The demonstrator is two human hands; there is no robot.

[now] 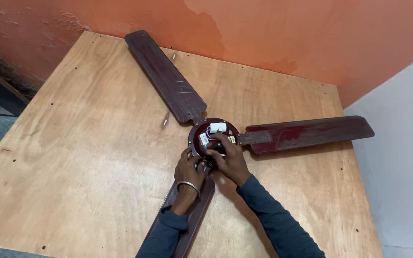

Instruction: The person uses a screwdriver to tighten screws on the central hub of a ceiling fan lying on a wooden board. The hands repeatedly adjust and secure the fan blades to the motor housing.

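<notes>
Down on the plywood worktop (87, 157), filling most of the frame: a dark maroon ceiling fan (214, 136) lying flat, motor hub (206, 130) just right of centre. Three blades spread out — one (166, 76) running to the upper left, one (307, 134) stretching to the right, a third (194, 215) pointing to the bottom edge, partly hidden under a forearm. On the hub's open face, a small white block (217, 127) with thin white wires beside it.

Left hand (189, 168) at the lower rim of the hub, fingers curled onto the edge, a metal bangle (188, 186) on the wrist. Right hand (228, 157) pressed over the lower right of the hub, fingers bent and closed around something at the centre; exactly what, impossible to tell. Both hands touching each other at the hub. Dark blue sleeves (273, 220) coming in from the bottom edge.

Behind, an orange wall (264, 33) across the top; a pale grey surface (402, 157) at the right.
</notes>
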